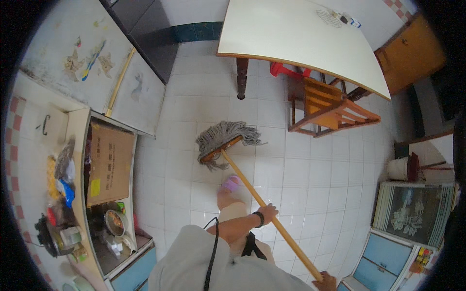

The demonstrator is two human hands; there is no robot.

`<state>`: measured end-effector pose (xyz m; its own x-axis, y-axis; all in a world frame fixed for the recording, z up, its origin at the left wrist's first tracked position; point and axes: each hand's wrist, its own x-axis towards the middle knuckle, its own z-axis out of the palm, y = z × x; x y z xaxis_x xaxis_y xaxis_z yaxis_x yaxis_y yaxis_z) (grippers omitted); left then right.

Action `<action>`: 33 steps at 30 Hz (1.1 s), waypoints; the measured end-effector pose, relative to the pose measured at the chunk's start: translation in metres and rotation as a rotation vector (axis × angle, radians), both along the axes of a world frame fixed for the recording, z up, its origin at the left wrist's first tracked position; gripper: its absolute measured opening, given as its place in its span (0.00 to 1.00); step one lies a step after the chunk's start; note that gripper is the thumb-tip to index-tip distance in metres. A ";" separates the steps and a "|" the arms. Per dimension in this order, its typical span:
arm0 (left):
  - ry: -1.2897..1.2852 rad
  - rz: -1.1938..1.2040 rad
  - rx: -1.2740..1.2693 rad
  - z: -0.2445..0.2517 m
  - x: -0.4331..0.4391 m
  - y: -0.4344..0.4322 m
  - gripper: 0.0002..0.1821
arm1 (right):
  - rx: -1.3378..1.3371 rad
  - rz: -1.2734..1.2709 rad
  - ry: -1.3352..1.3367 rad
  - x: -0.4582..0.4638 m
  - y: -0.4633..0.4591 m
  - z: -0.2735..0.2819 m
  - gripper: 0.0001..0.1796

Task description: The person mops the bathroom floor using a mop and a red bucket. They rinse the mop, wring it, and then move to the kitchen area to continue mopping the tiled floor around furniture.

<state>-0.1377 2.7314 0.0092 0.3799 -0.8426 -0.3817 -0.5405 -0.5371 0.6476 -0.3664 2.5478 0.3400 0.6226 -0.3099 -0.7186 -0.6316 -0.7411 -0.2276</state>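
A string mop with a wooden handle slants across the view from upper left to lower right. My left hand is closed around the middle of the handle, a dark bracelet on its wrist. Low on the right, my right hand grips the handle near its top end. The grey string mop head rests spread on the white tiled floor, fixed to a wooden block. Just below it, a foot in a lilac slipper shows beside the handle.
A white-topped table stands ahead, with a wooden chair and a red plastic stool at it. On the left is a cabinet holding a cardboard box and a pot. A glass-fronted cabinet stands right.
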 end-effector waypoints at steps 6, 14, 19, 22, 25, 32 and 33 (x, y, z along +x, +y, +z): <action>-0.084 -0.004 0.053 -0.053 0.149 0.089 0.11 | 0.537 -0.403 0.177 0.126 0.099 -0.069 0.18; -0.304 0.148 0.358 -0.079 0.475 0.165 0.23 | 0.702 -0.674 0.040 0.396 0.225 -0.174 0.14; -0.241 0.078 0.266 -0.039 0.595 0.171 0.30 | 0.737 -0.495 -0.124 0.622 0.237 -0.262 0.17; -0.288 0.256 0.411 -0.025 0.628 0.198 0.38 | 0.893 -0.469 0.007 0.704 0.269 -0.295 0.16; -0.239 0.228 0.496 -0.040 0.627 0.220 0.41 | 0.686 -0.278 -0.048 0.699 0.315 -0.329 0.11; -0.055 0.293 -0.080 -0.086 0.389 0.180 0.40 | 0.475 -0.186 0.028 0.451 0.235 -0.298 0.10; 0.140 0.256 -0.083 -0.077 0.346 0.165 0.43 | 0.405 -0.146 0.151 0.407 0.215 -0.277 0.13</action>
